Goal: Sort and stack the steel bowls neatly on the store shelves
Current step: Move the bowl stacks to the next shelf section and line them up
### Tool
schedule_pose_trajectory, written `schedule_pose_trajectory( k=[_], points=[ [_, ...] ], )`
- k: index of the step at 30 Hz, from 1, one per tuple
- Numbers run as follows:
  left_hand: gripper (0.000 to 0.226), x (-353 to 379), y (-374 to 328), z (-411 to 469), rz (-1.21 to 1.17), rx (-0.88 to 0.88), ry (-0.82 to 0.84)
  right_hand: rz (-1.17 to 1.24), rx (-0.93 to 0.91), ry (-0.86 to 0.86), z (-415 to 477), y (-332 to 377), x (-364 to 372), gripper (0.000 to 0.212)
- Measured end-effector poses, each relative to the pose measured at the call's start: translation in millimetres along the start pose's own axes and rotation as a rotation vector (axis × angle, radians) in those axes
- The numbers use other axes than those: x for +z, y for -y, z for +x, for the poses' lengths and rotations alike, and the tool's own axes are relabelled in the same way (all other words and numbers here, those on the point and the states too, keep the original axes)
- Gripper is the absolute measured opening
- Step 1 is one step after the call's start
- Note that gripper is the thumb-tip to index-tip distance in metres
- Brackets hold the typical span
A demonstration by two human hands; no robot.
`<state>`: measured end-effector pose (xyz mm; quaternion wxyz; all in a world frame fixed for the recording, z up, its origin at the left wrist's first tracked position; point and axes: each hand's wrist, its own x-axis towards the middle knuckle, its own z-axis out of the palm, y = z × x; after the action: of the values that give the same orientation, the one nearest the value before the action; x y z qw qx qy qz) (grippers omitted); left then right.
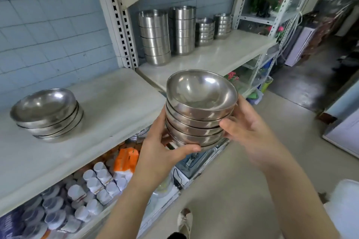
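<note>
Left hand [161, 149] cups the base and right hand [250, 130] grips the 3 o'clock side of the bowl stack [196, 120], held clear of the shelf [108, 103]. Keep the stack level; the likely placement is on the shelf at 10 o'clock.

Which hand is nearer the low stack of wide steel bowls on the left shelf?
Left. The left hand grips the carried steel bowl stack on the side facing the low shelf stack of wide steel bowls; the right hand grips its far side.

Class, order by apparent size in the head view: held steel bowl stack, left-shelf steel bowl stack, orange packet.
Held steel bowl stack and left-shelf steel bowl stack: look alike; nearness makes ranking unsure.
Orange packet: smallest.
</note>
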<state>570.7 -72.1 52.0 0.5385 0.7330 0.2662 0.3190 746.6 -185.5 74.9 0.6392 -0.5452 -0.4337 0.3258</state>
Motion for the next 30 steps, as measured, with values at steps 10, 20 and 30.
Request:
schedule_pose_trajectory(
  k=[10,20,30],
  points=[
    [0.101,88,19,155,-0.061,0.026,0.088,-0.049,-0.006,-0.11,104,-19,-118,0.085],
    [0.088,196,11,289,-0.04,0.06,0.191,-0.046,-0.018,-0.248,175,-32,-253,0.091],
    [0.096,349,10,419,-0.041,0.028,0.098,-0.142,-0.027,-0.1,272,-34,-441,0.076]
  ],
)
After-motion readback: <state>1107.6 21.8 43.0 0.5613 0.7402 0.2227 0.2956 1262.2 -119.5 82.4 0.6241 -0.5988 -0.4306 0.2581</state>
